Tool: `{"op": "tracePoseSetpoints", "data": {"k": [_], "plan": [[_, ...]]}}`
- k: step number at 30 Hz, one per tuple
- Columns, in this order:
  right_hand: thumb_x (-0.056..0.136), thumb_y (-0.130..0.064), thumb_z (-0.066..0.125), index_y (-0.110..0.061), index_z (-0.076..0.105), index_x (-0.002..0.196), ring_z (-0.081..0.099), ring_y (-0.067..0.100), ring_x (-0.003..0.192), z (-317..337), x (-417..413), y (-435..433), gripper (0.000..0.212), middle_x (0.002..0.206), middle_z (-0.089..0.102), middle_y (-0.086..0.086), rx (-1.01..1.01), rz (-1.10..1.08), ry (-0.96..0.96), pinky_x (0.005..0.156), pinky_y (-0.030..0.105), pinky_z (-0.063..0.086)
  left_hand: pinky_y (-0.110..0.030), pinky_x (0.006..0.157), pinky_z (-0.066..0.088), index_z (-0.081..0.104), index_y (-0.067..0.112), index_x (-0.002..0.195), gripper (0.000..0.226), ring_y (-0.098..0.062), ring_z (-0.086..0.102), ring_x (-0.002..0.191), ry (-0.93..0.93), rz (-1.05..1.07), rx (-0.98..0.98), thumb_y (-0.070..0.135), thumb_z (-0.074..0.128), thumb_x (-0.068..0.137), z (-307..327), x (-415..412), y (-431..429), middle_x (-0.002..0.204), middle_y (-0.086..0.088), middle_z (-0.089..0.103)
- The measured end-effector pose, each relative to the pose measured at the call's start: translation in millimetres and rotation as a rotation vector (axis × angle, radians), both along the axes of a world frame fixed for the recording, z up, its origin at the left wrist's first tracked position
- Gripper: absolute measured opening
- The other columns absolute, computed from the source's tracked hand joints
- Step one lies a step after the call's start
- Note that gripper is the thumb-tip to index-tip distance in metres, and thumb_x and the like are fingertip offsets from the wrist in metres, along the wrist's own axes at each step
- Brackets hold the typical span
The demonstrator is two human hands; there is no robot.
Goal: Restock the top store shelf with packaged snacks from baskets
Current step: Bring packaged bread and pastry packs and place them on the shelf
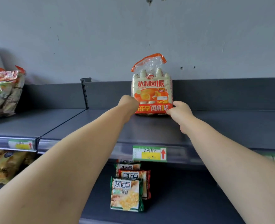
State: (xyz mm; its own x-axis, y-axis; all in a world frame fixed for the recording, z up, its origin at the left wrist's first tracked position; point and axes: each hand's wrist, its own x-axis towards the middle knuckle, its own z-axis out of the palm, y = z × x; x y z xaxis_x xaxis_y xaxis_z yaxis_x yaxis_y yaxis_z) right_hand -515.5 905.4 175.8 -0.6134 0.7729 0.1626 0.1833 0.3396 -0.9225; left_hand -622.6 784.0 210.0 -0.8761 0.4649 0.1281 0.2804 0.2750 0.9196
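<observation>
An orange and clear bag of snack pies point(151, 88) stands upright on the dark grey top shelf point(222, 126), close to its back wall. My left hand point(128, 104) grips the bag's lower left edge, and my right hand point(180, 110) pinches its lower right corner. Both arms reach up and forward over the shelf's front edge. No basket is in view.
More bagged snacks point(3, 91) lean at the far left of the top shelf, past a divider post point(85, 92). A green price tag point(149, 153) hangs on the shelf's front rail. Below, green cracker packs point(127, 194) stand in a row, and yellow bags point(2, 167) lie at the lower left.
</observation>
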Motion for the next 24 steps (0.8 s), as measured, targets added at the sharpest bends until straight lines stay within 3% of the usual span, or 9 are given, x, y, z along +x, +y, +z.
{"op": "tracePoseSetpoints", "data": {"k": [5,9,15,18,24], "plan": [[0.093,-0.010,0.056,-0.023,0.053,0.137,0.052,0.021,0.122,-12,35,-54,0.046,0.137,0.056,-0.002,0.221,-0.023,0.007,0.092,0.032,0.044,-0.034,0.084,0.053,0.065,0.023,0.088,0.033,-0.020,0.055,0.092,0.077,-0.035,0.051,-0.002,0.045,0.094,-12,34,-37,0.108,-0.004,0.064],[0.092,-0.010,0.054,-0.027,0.057,0.132,0.054,0.020,0.119,-27,73,-108,0.043,0.136,0.056,-0.003,0.391,-0.057,-0.020,0.086,0.031,0.048,-0.037,0.091,0.056,0.068,0.025,0.084,0.037,-0.019,0.060,0.102,0.133,-0.091,0.076,-0.005,0.047,0.091,-30,66,-69,0.110,-0.002,0.065],[0.093,-0.004,0.054,-0.023,0.064,0.125,0.054,0.016,0.121,-78,116,-165,0.039,0.129,0.061,-0.003,0.488,-0.014,-0.059,0.092,0.026,0.043,-0.031,0.086,0.055,0.070,0.020,0.105,0.031,-0.014,0.060,0.095,0.161,-0.157,0.003,0.001,0.048,0.096,-80,106,-127,0.104,0.005,0.064],[0.092,-0.006,0.054,-0.025,0.065,0.122,0.052,0.017,0.122,-112,131,-182,0.037,0.129,0.062,-0.005,0.535,0.034,-0.135,0.097,0.030,0.042,-0.031,0.089,0.054,0.070,0.017,0.103,0.025,-0.012,0.060,0.092,0.044,-0.168,-0.008,0.001,0.053,0.094,-110,116,-154,0.105,0.002,0.067],[0.093,-0.007,0.053,-0.028,0.065,0.121,0.051,0.018,0.123,-201,161,-209,0.037,0.129,0.061,-0.004,0.462,0.154,-0.341,0.096,0.037,0.047,-0.031,0.071,0.056,0.070,0.016,0.097,0.012,-0.016,0.057,0.080,-0.208,-0.037,-0.131,0.008,0.061,0.094,-193,130,-207,0.101,-0.001,0.066]]}}
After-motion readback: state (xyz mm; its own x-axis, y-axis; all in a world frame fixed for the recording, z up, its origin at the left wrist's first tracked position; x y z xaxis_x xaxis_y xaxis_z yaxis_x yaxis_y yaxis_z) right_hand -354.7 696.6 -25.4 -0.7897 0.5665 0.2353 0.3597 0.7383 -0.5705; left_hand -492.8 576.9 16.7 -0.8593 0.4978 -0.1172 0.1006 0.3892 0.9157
